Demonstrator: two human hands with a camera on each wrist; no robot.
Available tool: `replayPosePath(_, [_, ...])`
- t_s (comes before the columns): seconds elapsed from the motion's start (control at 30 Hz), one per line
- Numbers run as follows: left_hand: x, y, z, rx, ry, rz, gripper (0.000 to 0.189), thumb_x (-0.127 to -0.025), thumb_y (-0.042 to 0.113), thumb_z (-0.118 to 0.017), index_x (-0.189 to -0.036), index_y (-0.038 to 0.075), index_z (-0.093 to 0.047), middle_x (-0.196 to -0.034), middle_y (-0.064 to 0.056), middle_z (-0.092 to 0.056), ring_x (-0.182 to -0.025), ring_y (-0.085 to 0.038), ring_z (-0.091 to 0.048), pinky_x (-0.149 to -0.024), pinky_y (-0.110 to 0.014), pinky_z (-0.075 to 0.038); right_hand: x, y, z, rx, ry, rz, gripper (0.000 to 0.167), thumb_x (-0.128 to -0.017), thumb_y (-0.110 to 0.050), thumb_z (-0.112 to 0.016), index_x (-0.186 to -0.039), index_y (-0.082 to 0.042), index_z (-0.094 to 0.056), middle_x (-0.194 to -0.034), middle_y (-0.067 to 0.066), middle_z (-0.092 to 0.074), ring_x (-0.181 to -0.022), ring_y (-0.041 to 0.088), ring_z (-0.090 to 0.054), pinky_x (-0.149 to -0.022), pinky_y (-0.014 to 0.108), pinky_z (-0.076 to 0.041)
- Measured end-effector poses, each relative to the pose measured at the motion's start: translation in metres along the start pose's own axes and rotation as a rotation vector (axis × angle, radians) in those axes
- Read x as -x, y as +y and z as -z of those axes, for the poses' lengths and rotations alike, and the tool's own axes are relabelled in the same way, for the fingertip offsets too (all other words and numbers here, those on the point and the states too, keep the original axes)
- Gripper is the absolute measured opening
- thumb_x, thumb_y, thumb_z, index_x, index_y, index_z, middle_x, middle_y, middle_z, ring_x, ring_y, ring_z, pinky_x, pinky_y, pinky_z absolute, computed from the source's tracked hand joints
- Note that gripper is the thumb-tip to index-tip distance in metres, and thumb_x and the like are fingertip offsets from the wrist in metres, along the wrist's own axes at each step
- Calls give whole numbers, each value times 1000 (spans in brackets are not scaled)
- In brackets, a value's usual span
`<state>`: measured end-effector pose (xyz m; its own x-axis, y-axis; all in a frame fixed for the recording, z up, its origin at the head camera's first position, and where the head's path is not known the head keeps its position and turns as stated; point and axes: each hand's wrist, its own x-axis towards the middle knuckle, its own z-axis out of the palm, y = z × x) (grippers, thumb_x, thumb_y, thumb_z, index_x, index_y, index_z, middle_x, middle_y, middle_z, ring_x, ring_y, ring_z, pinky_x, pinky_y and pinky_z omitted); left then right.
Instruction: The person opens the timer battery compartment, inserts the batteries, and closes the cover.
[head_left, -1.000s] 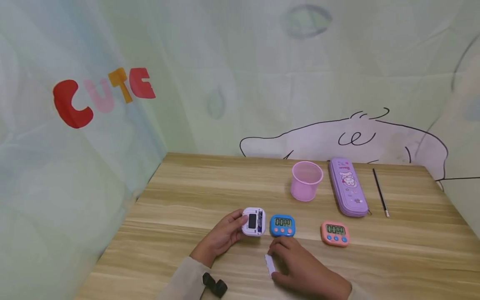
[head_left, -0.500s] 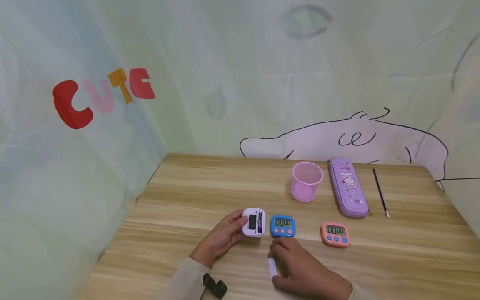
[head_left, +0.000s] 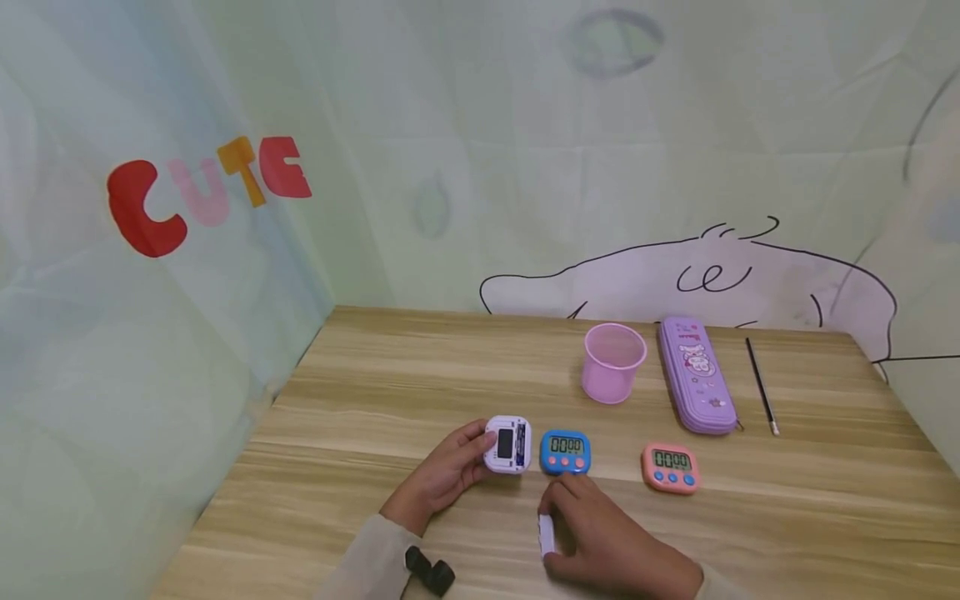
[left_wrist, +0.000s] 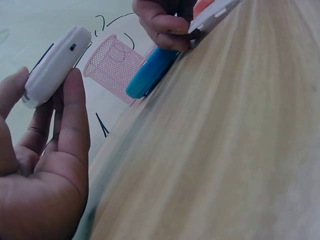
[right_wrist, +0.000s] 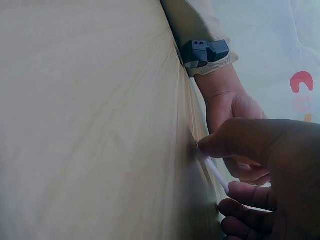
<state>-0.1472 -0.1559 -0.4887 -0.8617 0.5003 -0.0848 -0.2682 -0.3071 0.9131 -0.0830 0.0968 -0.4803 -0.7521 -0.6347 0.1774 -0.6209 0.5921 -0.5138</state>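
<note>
My left hand (head_left: 442, 471) grips a white digital timer (head_left: 507, 444) by its left side, thumb on the back and fingers behind. The timer's back faces the head camera, with a dark recess and a dark blue strip at its right side. In the left wrist view the timer (left_wrist: 57, 67) is held above the table, edge-on. My right hand (head_left: 600, 533) pinches a thin white battery cover (head_left: 547, 535) by its two ends, between thumb and fingers, low over the table. The cover (left_wrist: 215, 15) shows small tabs along its edge. A blue timer (head_left: 566, 452) sits just beyond the right fingers.
A pink timer (head_left: 671, 468) lies to the right on the wooden table (head_left: 360, 375). Farther back are a pink mesh cup (head_left: 612, 367), a purple pencil case (head_left: 696, 375) and a black pencil (head_left: 762, 385). A printed curtain (head_left: 450, 167) closes off the back and left.
The right hand has shifted the battery cover slightly to the right and turned it more upright in the head view. The left hand and the white timer have stayed in place.
</note>
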Motion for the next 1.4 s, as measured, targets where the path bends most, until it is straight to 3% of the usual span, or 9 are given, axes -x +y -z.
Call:
replayPosePath(0.33, [1, 0, 0, 1, 10, 7, 31, -100, 22, -56, -126, 4, -53, -116, -8, -65, -100, -19, -66, -85, -32, -57, 0, -2, 1, -107, -8, -27, 41, -80, -22, -75, -114, -20, -53, -95, -12, -50, -87, 4, -48, -76, 24, -48])
replayPosePath(0.63, [0, -1, 1, 0, 8, 6, 31, -100, 21, -56, -126, 5, -53, -115, -7, -65, -100, -19, -66, -86, -31, -57, -6, 3, -5, -265, 76, -16, 37, -84, -6, -69, -117, -17, -57, -85, -13, -56, -75, 2, -53, -66, 21, -50])
replayPosePath(0.9, [-1, -3, 2, -8, 11, 10, 35, -101, 21, -55, -129, 1, -50, -116, -8, -64, -100, -19, -66, -85, -31, -57, -11, 8, -4, -334, 182, -27, 32, -86, -4, -70, -115, -16, -61, -84, -13, -59, -76, 1, -58, -71, 23, -55])
replayPosePath(1.23, [-1, -2, 1, -24, -2, 20, 38, -101, 21, -55, -131, -1, -48, -118, -9, -64, -100, -19, -66, -85, -32, -57, -21, 6, 9, -654, 333, -64, 34, -88, -2, -69, -120, -11, -59, -90, 10, -63, -78, 14, -64, -70, 28, -58])
replayPosePath(1.4, [-1, -1, 0, -27, -12, 20, 35, -100, 19, -56, -129, 0, -50, -117, -9, -64, -100, -19, -66, -85, -32, -57, -27, 7, 13, -738, 354, -118, 35, -88, -4, -70, -121, -7, -57, -92, 10, -64, -79, 16, -64, -71, 28, -58])
